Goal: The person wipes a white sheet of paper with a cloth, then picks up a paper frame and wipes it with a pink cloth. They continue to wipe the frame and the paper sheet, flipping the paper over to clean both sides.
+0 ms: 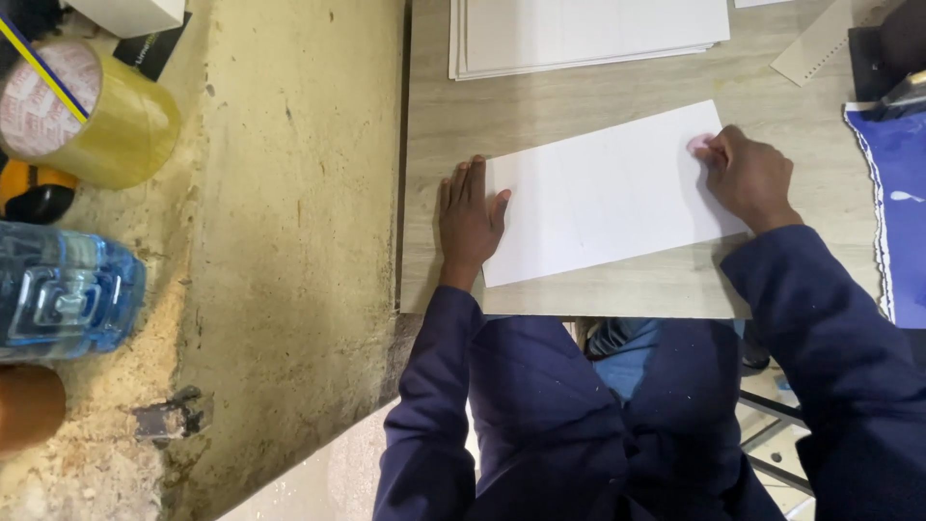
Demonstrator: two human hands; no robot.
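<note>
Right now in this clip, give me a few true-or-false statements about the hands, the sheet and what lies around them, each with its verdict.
1. The left hand lies flat on the left edge of the white sheet. True.
2. The right hand holds a pair of scissors. False: it pinches a small pink thing, likely an eraser, against the sheet.
3. A stack of white sheets lies farther up the table. True.
4. The roll of tape sits on the white sheet. False: it sits off the table, at the far left.
5. Both sleeves are red. False: they are dark blue.
</note>
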